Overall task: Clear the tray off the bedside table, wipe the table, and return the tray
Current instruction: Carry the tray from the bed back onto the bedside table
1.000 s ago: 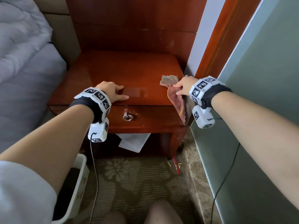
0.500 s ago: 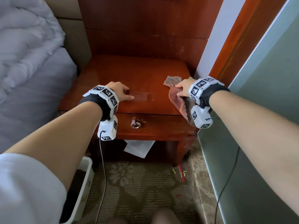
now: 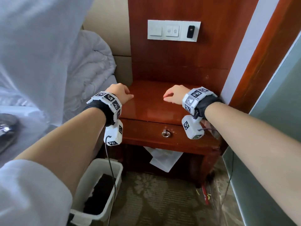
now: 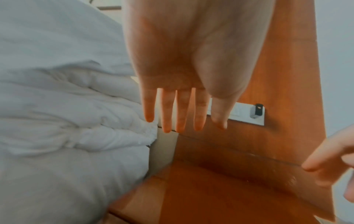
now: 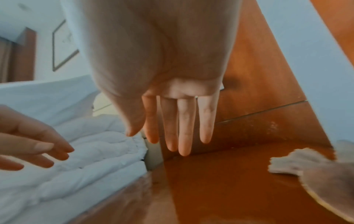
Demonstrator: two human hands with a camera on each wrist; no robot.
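Observation:
The red-brown bedside table (image 3: 151, 110) has a bare, glossy top. My left hand (image 3: 128, 95) hovers over its left side, fingers straight and holding nothing, as the left wrist view (image 4: 182, 125) confirms. My right hand (image 3: 167, 97) hovers over the middle right, also holding nothing (image 5: 172, 144). The grey-brown cloth (image 5: 298, 165) lies at the table's right edge, apart from the right hand; in the head view only a bit of the cloth (image 3: 215, 134) shows behind the right wrist. A dark shiny object (image 3: 6, 126), perhaps the tray, lies on the bed at far left.
A white bin (image 3: 104, 168) with a dark liner stands on the carpet left of the table. White paper (image 3: 162, 159) sticks out under the drawer. A switch panel (image 3: 172, 31) sits on the wooden wall. The duvet (image 3: 91, 62) lies left; a grey wall (image 3: 268, 111) closes the right.
My right hand has let go of the cloth and moved left over the table. The left hand has lifted off the tabletop. The head view has tilted up.

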